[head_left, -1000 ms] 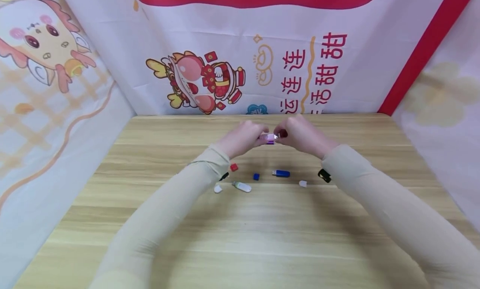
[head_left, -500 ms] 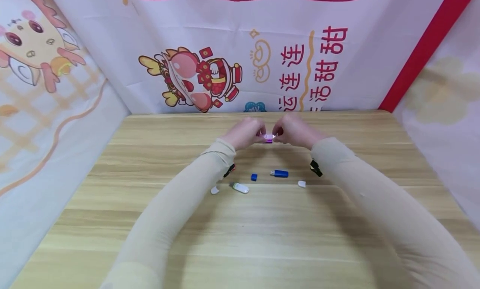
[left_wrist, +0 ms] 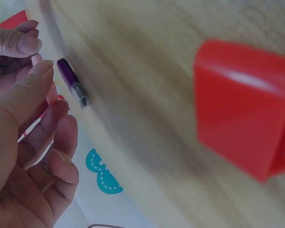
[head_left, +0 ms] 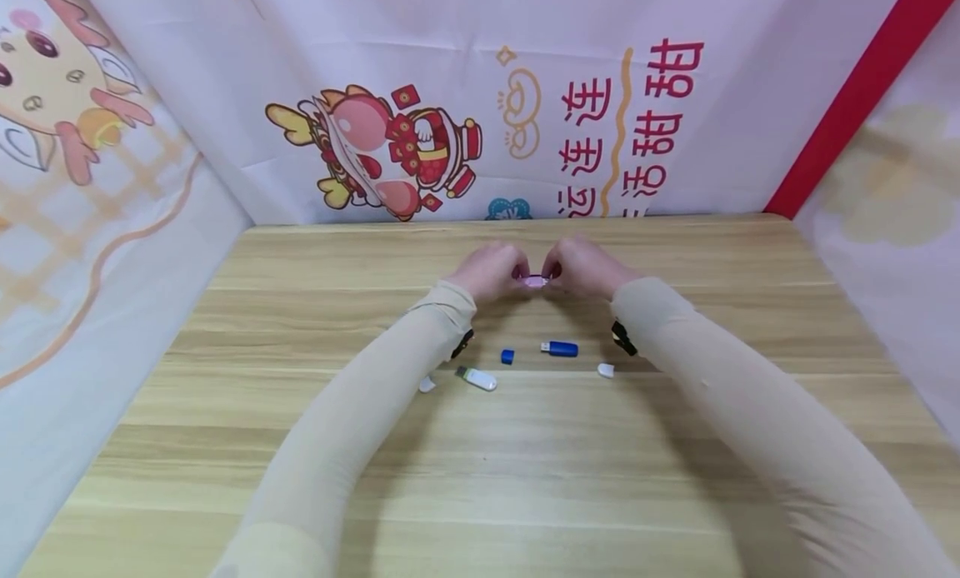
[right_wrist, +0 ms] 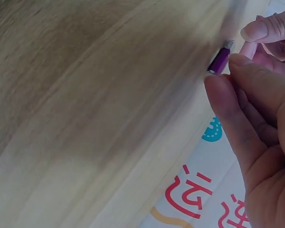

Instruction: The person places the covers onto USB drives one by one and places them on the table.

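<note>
Both hands meet near the far side of the table, over a small pale pink USB flash drive (head_left: 535, 282). My left hand (head_left: 491, 271) pinches its left end between thumb and fingers; the pink body (left_wrist: 52, 94) shows between them in the left wrist view. At its other end, my right hand (head_left: 588, 268) pinches with thumb and forefinger, as the right wrist view shows beside the pink stick (right_wrist: 248, 49). The fingers cover both ends, so the plug is hidden. Just beyond lies a purple USB flash drive (right_wrist: 220, 59) with a metal plug.
Nearer on the wooden table (head_left: 480, 495) lie a blue flash drive (head_left: 560, 349), a blue cap (head_left: 507, 357), a white flash drive (head_left: 477, 379) and white caps, one of them (head_left: 606, 370) at right. A red cap (left_wrist: 242, 109) looms close in the left wrist view. Cloth hangings enclose the table.
The hands have drawn slightly closer together and sunk a little, still on the pink flash drive. Its metal plug, visible between them earlier, is now covered. The head view has tilted down slightly.
</note>
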Demonstrator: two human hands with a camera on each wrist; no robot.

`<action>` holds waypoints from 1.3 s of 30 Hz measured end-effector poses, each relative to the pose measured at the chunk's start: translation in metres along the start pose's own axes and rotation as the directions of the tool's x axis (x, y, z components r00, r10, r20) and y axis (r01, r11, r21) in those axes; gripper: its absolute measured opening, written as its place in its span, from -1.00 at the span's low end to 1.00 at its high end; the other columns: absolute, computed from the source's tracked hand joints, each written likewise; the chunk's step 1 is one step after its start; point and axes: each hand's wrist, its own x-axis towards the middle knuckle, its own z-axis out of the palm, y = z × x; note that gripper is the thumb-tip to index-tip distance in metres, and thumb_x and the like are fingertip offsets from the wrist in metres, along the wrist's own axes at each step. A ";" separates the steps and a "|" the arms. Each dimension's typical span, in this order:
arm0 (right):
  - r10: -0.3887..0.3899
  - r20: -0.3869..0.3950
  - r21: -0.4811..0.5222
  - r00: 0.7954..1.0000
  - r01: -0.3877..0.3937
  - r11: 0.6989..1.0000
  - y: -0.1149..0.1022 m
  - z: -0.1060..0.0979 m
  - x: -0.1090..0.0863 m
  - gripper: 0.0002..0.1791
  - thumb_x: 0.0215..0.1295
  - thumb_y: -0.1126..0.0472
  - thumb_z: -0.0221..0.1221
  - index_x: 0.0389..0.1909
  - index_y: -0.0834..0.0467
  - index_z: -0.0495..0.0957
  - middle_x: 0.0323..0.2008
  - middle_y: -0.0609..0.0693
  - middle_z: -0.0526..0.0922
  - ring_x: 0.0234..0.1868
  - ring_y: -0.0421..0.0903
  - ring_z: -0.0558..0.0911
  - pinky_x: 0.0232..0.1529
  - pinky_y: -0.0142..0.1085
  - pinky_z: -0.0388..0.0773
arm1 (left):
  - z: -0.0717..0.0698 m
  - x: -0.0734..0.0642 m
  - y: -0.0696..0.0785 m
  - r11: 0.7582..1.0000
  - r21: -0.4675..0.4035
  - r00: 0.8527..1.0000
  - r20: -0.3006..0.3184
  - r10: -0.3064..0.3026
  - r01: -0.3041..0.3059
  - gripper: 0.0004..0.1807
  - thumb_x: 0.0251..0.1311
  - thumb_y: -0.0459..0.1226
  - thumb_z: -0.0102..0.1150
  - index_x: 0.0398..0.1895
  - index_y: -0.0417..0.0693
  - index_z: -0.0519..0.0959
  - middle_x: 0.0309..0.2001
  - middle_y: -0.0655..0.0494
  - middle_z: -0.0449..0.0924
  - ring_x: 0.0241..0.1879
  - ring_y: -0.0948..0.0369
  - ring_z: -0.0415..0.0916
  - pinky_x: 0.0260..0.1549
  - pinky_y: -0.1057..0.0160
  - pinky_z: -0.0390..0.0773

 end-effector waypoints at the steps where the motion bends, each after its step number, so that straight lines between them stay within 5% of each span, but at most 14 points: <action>1: 0.005 0.006 -0.001 1.000 -0.005 1.000 0.000 0.000 0.000 -0.87 0.14 0.32 0.41 -0.26 0.17 0.74 -0.33 0.03 0.72 -0.30 -0.08 0.65 -0.16 -0.21 0.62 | 0.001 0.000 0.000 1.000 -0.003 1.000 0.003 -0.003 0.003 -0.79 0.14 -0.18 0.43 -0.19 -0.04 0.71 -0.30 0.17 0.66 -0.29 0.25 0.54 -0.17 0.28 0.53; 13: 0.103 0.088 0.013 0.991 -0.105 0.994 -0.006 0.003 0.002 -0.90 0.18 0.29 0.40 -0.29 0.19 0.73 -0.38 0.00 0.68 -0.33 -0.03 0.58 -0.27 -0.25 0.58 | 0.002 -0.003 0.005 0.999 0.053 0.999 0.034 -0.011 0.010 -0.80 0.15 -0.16 0.43 -0.21 -0.06 0.76 -0.29 0.15 0.69 -0.29 0.21 0.54 -0.14 0.24 0.53; 39: 0.107 0.112 -0.028 0.988 -0.104 0.994 -0.005 -0.001 -0.003 -0.84 0.19 0.19 0.41 -0.26 0.18 0.73 -0.35 0.00 0.69 -0.30 -0.04 0.60 -0.18 -0.21 0.59 | -0.002 -0.009 0.005 0.999 0.038 0.998 0.063 -0.029 0.027 -0.77 0.19 -0.18 0.40 -0.14 -0.07 0.74 -0.21 0.11 0.70 -0.24 0.21 0.56 -0.09 0.23 0.54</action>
